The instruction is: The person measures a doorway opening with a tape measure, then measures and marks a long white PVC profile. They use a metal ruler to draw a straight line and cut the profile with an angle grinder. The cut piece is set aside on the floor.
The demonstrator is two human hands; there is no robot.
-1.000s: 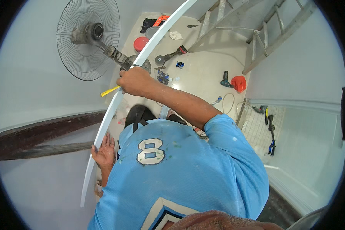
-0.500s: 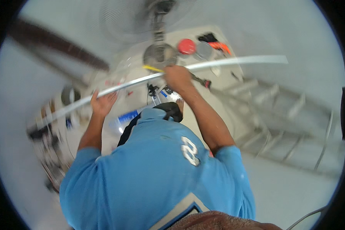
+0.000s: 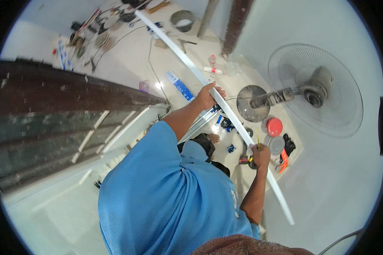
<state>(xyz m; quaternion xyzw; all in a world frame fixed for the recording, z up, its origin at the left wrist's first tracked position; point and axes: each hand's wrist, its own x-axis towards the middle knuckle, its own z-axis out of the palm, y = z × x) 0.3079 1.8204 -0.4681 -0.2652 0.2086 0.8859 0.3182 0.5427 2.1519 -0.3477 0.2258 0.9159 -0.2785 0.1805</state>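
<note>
A long white strip (image 3: 186, 60), like a trim or channel profile, runs slantwise across the view from far left to near right. My left hand (image 3: 208, 96) holds it near the middle, thumb on top and fingers around its edge. Farther along toward the near end, my right hand (image 3: 261, 155) is closed on the strip's edge. A thin yellow stick, pencil-like (image 3: 258, 139), pokes up from the right hand's fingers. Below the strip, beside my foot, lie a blue-handled tool (image 3: 218, 120) and dark tool parts (image 3: 228, 124).
A pedestal fan (image 3: 317, 91) stands at the right on its round base (image 3: 252, 103). Near it are a red-lidded tub (image 3: 274, 126), a grey lid (image 3: 276, 145) and an orange object (image 3: 284, 160). A black bucket (image 3: 182, 21), cables and tools lie far off; dark wooden panelling (image 3: 68, 89) is left.
The view has turned, and the strip now slants from far left to near right instead of lying nearly crosswise. Both hands still hold it; the yellow stick remains at my right hand.
</note>
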